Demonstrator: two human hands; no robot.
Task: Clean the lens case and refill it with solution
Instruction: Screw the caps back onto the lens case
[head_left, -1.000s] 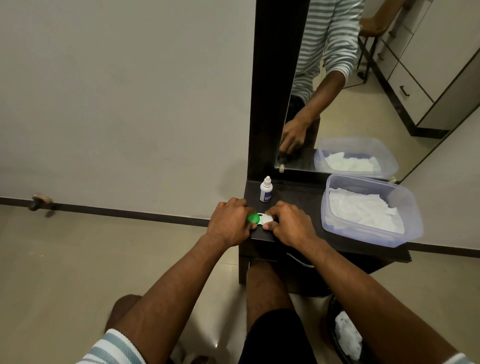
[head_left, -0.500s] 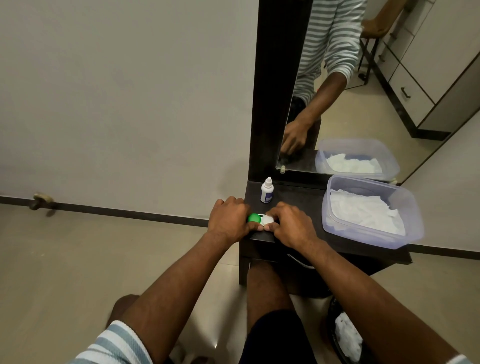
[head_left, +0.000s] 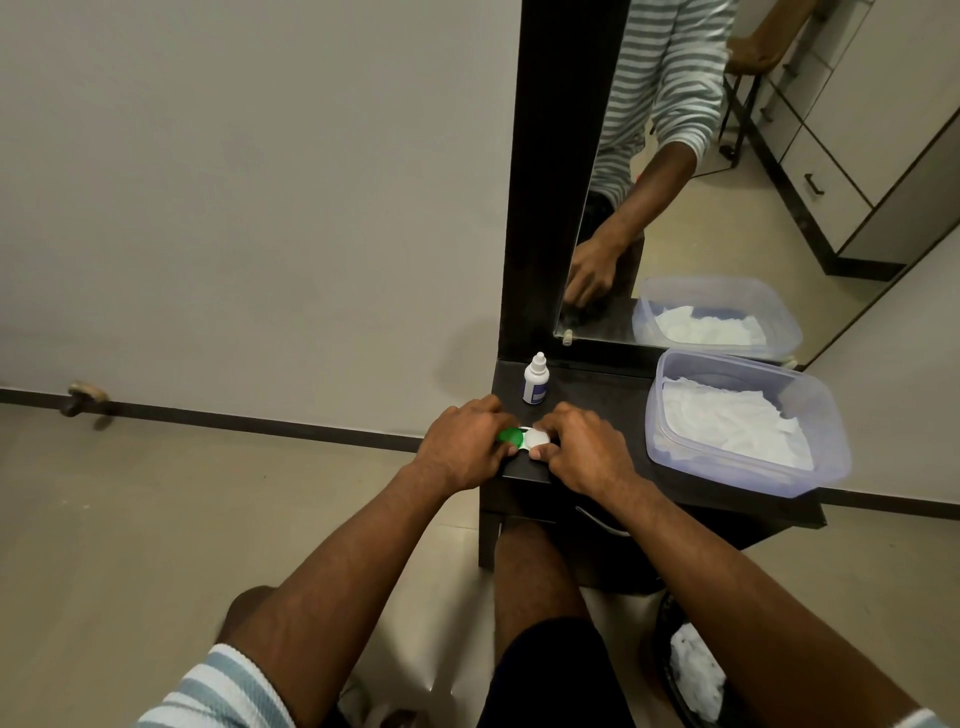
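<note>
A small lens case with one green cap and one white cap lies near the front left corner of the dark table. My left hand grips the green-cap side with curled fingers. My right hand pinches the white-cap side between thumb and fingers. Both caps sit on the case. A small white solution bottle with a blue label stands upright just behind the case, capped and untouched.
A clear plastic tub holding white tissues fills the table's right half. A mirror rises behind the table. On the floor at lower right sits a dark bin with crumpled tissue inside.
Both hands stay on the lens case in nearly the same place. More of the white cap shows between the fingers now.
</note>
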